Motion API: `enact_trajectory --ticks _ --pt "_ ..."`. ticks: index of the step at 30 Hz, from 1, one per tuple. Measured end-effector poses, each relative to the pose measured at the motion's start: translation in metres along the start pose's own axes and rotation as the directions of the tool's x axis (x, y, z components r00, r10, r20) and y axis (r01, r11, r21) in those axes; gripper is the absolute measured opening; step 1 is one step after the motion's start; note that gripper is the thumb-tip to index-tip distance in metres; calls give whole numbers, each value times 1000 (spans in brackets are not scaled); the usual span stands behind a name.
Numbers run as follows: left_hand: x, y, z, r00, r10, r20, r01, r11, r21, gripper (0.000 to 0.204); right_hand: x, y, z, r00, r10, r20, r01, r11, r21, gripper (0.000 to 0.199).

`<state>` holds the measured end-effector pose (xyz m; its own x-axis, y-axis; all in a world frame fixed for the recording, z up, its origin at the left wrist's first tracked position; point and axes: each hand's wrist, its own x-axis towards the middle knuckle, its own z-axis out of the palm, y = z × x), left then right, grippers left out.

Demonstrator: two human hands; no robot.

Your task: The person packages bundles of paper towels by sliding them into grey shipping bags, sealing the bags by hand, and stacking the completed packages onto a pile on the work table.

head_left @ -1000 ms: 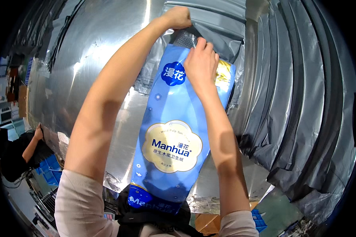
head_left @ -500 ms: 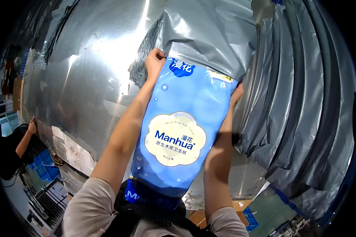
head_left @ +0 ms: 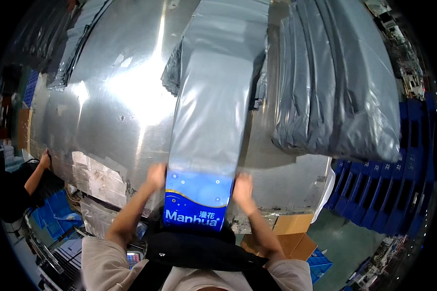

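A long blue tissue pack (head_left: 189,200) lies in front of me, its near end bare. The grey plastic mailing bag (head_left: 209,111) covers the rest of it, stretched smooth along its sides. At the bag's open edge, my left hand (head_left: 155,177) is closed on the left side. Across from it, my right hand (head_left: 243,188) grips the edge on the right, fingers curled in. Both hands are slightly blurred, and their fingertips are partly hidden by the pack. Beneath the bag's far part lies a stack of flat grey bags (head_left: 172,72).
The shiny metal table (head_left: 107,116) spreads to the left. Several filled grey bags (head_left: 335,82) stand in a row at the right. Beyond them are blue plastic pallets (head_left: 374,194). A cardboard box (head_left: 296,233) is below the near edge; another person's hand (head_left: 45,160) rests at the table's left edge.
Both hands have come toward me, drawing the grey bag down over most of the blue pack. The pack's label is now covered. My view has shifted, showing more at the right.
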<state>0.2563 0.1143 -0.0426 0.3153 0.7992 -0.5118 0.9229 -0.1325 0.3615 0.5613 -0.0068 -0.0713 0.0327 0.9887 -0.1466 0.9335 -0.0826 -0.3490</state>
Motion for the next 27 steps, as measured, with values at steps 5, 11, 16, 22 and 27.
enact_trajectory --ticks 5,11,16,22,27 --pt "-172 -108 135 937 289 197 -217 922 -320 35 -168 -33 31 804 -92 587 -87 959 270 22" --pt "-122 26 66 905 197 378 77 796 -601 30 -100 -89 7 980 -96 173 -52 718 694 28" --pt "-113 73 28 978 115 172 15 790 -612 41 -73 -108 -53 938 122 324 -288 794 534 38" --pt "-147 -31 71 998 43 48 -22 931 -365 45 -136 -10 17 943 323 77 -332 914 233 23" --pt "-172 -41 91 993 55 -104 -104 829 -550 39 -153 -103 -9 935 169 -312 -94 966 240 29"
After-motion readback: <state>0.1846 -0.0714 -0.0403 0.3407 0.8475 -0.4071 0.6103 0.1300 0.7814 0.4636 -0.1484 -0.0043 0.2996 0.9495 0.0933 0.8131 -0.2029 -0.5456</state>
